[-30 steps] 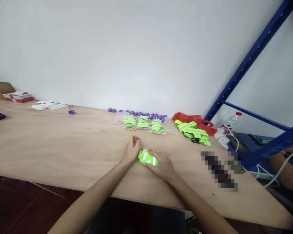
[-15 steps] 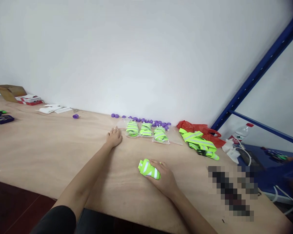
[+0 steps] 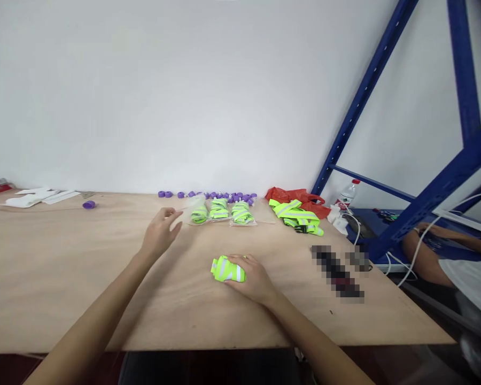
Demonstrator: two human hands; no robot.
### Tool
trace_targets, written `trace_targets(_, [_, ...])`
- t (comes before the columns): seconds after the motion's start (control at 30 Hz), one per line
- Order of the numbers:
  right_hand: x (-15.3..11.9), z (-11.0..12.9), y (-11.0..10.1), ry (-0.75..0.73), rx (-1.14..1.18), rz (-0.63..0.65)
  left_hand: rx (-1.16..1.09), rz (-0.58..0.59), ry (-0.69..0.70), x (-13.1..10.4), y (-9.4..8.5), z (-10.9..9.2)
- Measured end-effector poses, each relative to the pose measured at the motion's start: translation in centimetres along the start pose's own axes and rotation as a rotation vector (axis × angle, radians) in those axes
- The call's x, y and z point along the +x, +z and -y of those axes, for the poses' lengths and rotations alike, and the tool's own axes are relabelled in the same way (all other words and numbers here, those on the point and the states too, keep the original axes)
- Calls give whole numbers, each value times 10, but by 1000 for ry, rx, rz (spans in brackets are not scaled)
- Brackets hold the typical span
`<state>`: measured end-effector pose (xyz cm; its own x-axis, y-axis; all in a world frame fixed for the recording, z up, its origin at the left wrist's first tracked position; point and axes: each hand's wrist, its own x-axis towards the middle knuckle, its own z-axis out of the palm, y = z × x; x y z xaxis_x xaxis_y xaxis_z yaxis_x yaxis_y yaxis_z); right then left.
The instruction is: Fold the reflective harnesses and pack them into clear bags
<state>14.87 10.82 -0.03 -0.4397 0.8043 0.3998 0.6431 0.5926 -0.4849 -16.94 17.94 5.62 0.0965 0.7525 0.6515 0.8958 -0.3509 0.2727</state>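
Note:
My right hand (image 3: 250,278) is wrapped round a rolled-up reflective strap (image 3: 224,269), neon yellow with silver-white stripes, low over the wooden table. My left hand (image 3: 160,231) is raised above the tabletop further left, thumb and fingers apart, with nothing visible between them. Just right of its fingertips lies a clear plastic bag (image 3: 199,214) with a coiled yellow strap inside. Two similar bagged straps, a middle one (image 3: 219,209) and a right one (image 3: 242,213), lie beside it in a row.
Purple caps (image 3: 234,197) lie along the wall. Further right are a loose yellow strap (image 3: 299,218), a red plastic bag (image 3: 294,195) and a bottle (image 3: 348,193). A blue metal frame (image 3: 361,107) rises at the right; another person's arm (image 3: 460,238) shows beyond it.
My left hand has lifted off the tabletop, its thumb now apart from its fingers. My right hand still grips the rolled strap. The view has turned right, showing another person.

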Motion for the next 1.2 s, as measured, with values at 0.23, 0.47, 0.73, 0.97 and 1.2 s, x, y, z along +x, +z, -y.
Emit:
trace_targets(0.23, [-41, 24, -25, -6, 232, 38, 81, 369, 195, -50, -4, -91])
trace_targets(0.47, [-62, 35, -40, -24, 268, -59, -319, 507, 263, -90, 17, -135])
trace_targets(0.73, [-77, 5, -27, 237, 63, -177, -529, 374, 374, -107, 20, -153])
trace_targets(0.97, [-69, 7, -23, 138, -137, -311, -578, 336, 331, -106, 23, -168])
trace_targets(1.2, [-60, 7, -28, 11, -105, -412, -742, 226, 274, -121, 14, -174])
